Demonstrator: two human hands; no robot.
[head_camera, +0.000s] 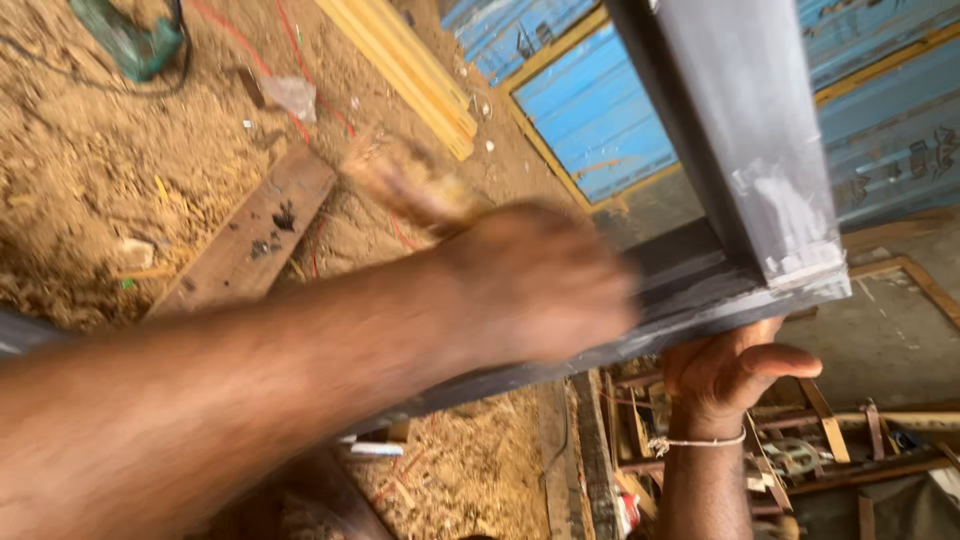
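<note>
At far left, a green power tool (128, 40) lies on sawdust-covered ground (80, 170), its dark cable looping beside it. The sawdust is tan, coarse and fibrous, with thin red wires trailing across it. A flat, weathered plank (250, 240) with dark stains lies slanted in the sawdust. Above it, a bundle of pale yellow strips (410, 70), straight and smooth-edged, runs diagonally toward the top.

The left forearm crosses the picture from the lower left, and the left hand (530, 285) rests over a dark grey frame (690, 290). The hand is blurred; something pale and ragged (410, 180), also blurred, shows just beyond the knuckles, and I cannot tell what it is, nor whether the left grip is closed or loose.

The frame is made of smooth, flat, painted members: one long rail runs from lower left to right, and a broader upright (740, 120) meets it at a squared corner, where whitish, chalky smears mark the surface. Behind stand blue corrugated sheets (600, 120) edged with yellow wood.

Under the corner, the right hand (730, 370) supports the frame from below, fingers curled loosely round the rail's underside. A thin string band (697, 441) circles the wrist. Below lie reddish wooden slats (830, 420).
</note>
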